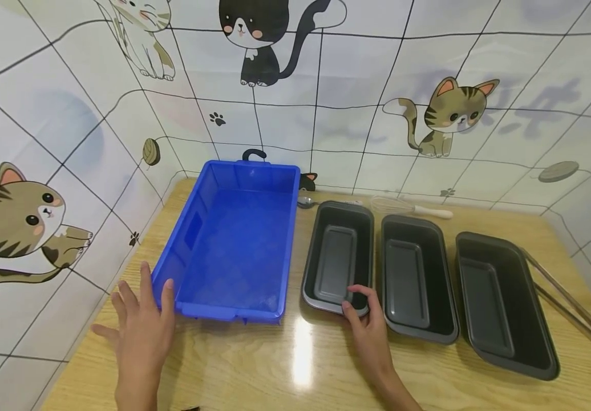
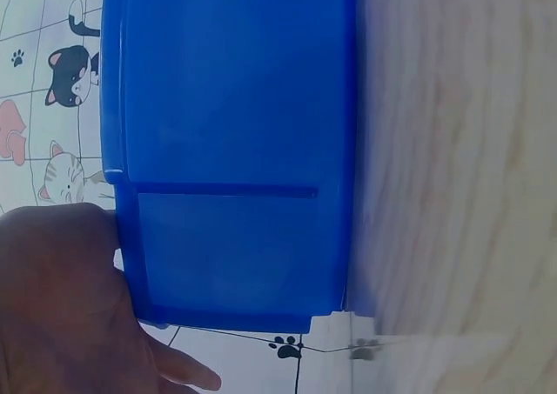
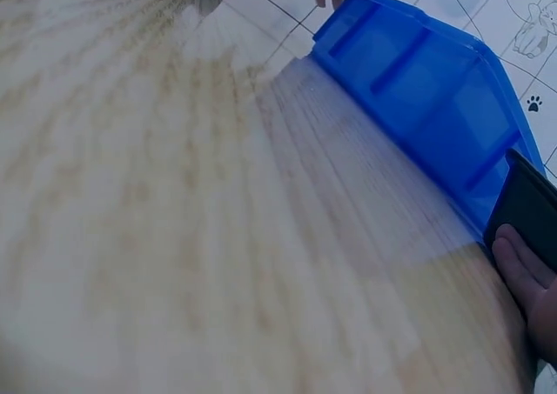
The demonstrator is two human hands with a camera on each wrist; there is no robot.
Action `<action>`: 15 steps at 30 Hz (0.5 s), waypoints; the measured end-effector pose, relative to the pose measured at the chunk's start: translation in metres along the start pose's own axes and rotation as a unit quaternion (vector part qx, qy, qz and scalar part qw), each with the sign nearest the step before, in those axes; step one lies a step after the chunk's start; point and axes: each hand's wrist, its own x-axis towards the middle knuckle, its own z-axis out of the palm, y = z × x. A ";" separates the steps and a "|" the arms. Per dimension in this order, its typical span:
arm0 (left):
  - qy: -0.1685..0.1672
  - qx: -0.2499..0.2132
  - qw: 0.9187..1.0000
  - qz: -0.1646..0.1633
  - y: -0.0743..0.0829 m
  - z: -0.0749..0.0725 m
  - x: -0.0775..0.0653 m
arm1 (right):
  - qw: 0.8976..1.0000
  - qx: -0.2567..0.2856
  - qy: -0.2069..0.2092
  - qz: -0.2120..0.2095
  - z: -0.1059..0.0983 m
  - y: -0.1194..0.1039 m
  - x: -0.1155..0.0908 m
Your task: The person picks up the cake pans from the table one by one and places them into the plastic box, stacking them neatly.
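The left hand (image 1: pixel 144 331) is open, fingers spread, touching the 7 o'clock corner of a blue tray (image 1: pixel 234 245), which lies toward 1 to 2 o'clock from that hand. The right hand (image 1: pixel 369 331) pinches the near rim of the first baking pan (image 1: pixel 336 257), thumb outside and forefinger inside; this pan lies at 11 o'clock from the hand and 3 o'clock from the tray.

Just beside it toward 3 o'clock stands the middle pan (image 1: pixel 407 279), then the third pan (image 1: pixel 485 302), with metal tongs (image 1: pixel 562 286) at its 3 o'clock. A whisk (image 1: pixel 431 212) lies at the middle pan's 12 o'clock, a spoon (image 1: pixel 306 202) at the first pan's 11 o'clock. All rest on a wooden table (image 1: pixel 254 365).
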 end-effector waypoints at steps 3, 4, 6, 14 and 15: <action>0.005 0.020 1.000 0.004 -0.001 0.000 0.000 | 1.000 0.001 -0.005 0.002 -0.001 0.000 -0.001; 0.006 0.024 1.000 0.006 -0.001 0.000 0.000 | 1.000 0.000 -0.005 0.003 -0.001 0.000 -0.001; 0.007 0.028 1.000 0.010 -0.001 0.000 0.000 | 1.000 -0.002 -0.002 0.002 -0.001 -0.001 -0.002; 0.003 0.013 1.000 0.002 -0.002 0.001 0.001 | 1.000 -0.008 0.002 0.004 -0.001 -0.008 -0.004; 0.003 0.008 1.000 0.001 -0.002 0.001 0.001 | 1.000 -0.008 0.000 0.002 -0.001 -0.008 -0.005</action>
